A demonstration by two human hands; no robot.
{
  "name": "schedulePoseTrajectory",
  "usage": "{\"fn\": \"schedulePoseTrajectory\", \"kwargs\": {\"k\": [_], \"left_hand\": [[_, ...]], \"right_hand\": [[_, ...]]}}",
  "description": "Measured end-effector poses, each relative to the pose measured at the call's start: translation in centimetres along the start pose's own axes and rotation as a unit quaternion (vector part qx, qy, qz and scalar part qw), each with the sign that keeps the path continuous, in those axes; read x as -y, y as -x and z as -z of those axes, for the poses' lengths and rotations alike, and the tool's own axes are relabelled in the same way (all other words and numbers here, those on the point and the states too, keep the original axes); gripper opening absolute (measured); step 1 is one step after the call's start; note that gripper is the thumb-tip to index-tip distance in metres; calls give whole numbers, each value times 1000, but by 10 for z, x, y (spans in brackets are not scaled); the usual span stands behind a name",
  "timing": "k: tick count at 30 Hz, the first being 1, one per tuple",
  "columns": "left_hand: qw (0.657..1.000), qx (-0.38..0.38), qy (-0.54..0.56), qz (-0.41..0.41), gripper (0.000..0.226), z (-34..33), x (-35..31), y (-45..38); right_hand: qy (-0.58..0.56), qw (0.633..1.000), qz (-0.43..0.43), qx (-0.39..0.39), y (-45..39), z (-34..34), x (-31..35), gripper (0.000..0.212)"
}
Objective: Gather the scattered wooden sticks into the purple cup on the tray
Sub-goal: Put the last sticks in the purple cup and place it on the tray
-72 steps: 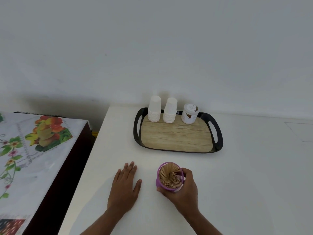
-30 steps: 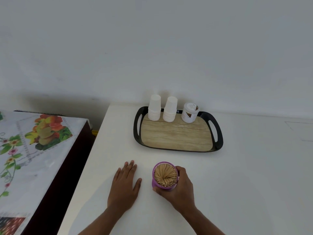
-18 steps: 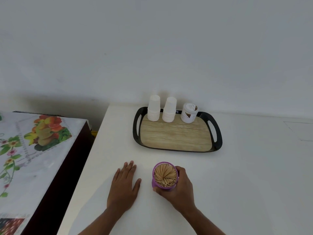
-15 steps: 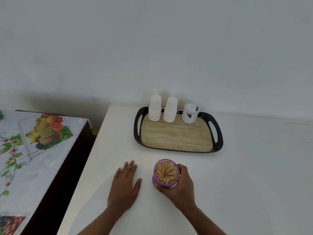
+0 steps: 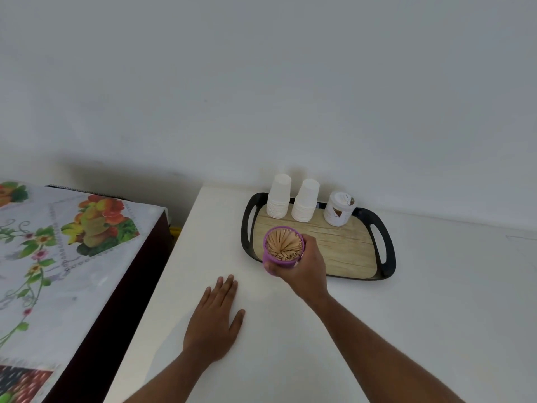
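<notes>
The right hand [image 5: 302, 269] is wrapped around the round purple plastic cup [image 5: 281, 257], thumb on its near side and fingers [image 5: 309, 242] curled round the far side. The cup is upright and packed full of thin wooden sticks [image 5: 284, 245]. It sits over the front left corner of the black-rimmed, wood-patterned tray [image 5: 348, 251]; whether it touches the tray cannot be told. The left hand [image 5: 215, 324] lies flat, palm down, fingers spread, holding nothing, on the white table [image 5: 436, 301]. At the tray's far edge stand 2 stacks of white paper cups [image 5: 292, 200] and 1 white lidded jar [image 5: 338, 208].
</notes>
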State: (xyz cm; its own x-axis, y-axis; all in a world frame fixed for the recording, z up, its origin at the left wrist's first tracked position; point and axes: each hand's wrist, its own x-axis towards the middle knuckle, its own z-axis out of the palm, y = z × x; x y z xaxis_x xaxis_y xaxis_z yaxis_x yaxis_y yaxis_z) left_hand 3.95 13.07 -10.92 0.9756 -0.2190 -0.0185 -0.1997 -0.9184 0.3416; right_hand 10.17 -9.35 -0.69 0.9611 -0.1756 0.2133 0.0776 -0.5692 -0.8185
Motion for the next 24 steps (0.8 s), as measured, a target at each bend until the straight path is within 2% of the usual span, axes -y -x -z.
{"fn": "schedulePoseTrajectory", "kwargs": {"k": [12,24], "left_hand": [[1000,5,-11,6,73,1,1,-1],[1000,16,2,19,74,3,-2,-3]], "right_hand": [[12,1000,-27,6,-48,-39,-21,93],[-8,997,-69,14,-57,-61,-40,97]]}}
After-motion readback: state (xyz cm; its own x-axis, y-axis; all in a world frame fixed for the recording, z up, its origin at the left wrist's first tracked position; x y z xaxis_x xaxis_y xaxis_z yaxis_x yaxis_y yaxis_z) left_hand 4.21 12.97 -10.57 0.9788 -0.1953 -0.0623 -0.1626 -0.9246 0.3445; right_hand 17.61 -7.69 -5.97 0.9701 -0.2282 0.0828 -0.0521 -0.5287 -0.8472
